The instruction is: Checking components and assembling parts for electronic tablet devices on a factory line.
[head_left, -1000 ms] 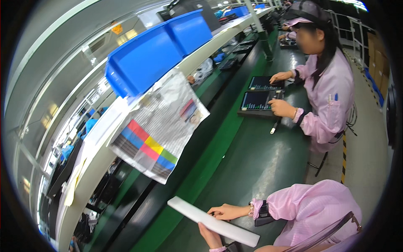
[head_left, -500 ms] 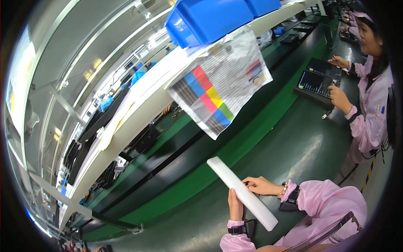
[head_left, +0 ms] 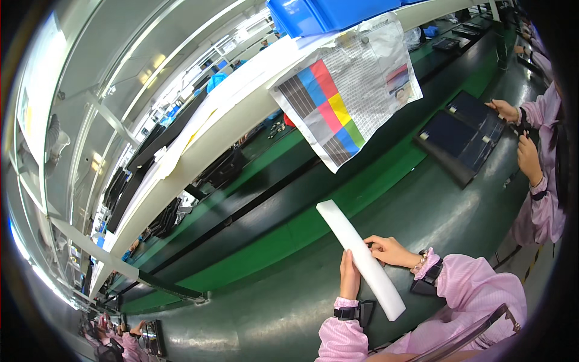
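Observation:
A long white strip, like foam, slants across in front of me, one end toward the far left and the other toward my body. My left hand grips its left long edge near the middle, fingers upright against it. On the opposite edge my right hand is closed, index finger and thumb at the strip; its other fingertips are partly hidden. Both wrists wear black straps over pink sleeves. Beneath the strip lies the dark green work surface.
At right a co-worker's hands are at an open dark laptop-like device. A printed colour sheet hangs from the white shelf, below a blue bin. Another person works at lower left beside a dark device.
The view has shifted, so the shelf and sheet sit farther right and higher. The co-worker's device has turned and its screen looks dark. My hands keep the same hold on the white strip.

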Demonstrator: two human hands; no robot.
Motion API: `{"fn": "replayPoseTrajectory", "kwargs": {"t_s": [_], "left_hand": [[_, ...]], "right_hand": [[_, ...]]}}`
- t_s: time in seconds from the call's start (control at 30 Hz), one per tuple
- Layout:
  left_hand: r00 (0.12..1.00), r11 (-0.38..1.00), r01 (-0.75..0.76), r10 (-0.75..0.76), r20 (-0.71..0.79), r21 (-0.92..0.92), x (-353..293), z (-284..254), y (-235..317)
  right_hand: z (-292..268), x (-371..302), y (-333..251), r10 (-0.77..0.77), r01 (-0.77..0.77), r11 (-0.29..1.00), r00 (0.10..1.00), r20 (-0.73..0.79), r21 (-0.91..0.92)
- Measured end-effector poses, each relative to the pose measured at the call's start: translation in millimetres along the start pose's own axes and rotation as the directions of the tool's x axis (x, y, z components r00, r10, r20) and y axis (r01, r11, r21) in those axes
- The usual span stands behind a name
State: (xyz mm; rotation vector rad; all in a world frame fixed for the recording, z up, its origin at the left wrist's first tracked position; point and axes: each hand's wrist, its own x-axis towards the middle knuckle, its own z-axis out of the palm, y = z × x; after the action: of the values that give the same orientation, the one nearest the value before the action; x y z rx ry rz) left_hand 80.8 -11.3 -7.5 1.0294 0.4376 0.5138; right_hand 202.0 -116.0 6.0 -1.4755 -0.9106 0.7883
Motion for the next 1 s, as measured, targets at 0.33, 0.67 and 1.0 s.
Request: {"fn": "replayPoseTrajectory", "kwargs": {"t_s": [0.33,0.67,1.0], "left_hand": [[0.993,0.996,-0.073,0.077,-0.084,0.06,3,-11,-6],[0.953,0.121,0.133,0.257,-0.16,0.984,-49,-14,43],[0.904,-0.106,-0.425,0.01,0.428,0.899,-12,31,40]], "right_hand": [[-3,-2,-2,0.02,-0.016,0.999,0.995,0.096,-0.038],[-190,-15,-45,-0.218,-0.024,0.917,0.808,-0.547,-0.399],[-424,35,53,0.222,-0.534,0.79,0.708,-0.671,-0.302]]}}
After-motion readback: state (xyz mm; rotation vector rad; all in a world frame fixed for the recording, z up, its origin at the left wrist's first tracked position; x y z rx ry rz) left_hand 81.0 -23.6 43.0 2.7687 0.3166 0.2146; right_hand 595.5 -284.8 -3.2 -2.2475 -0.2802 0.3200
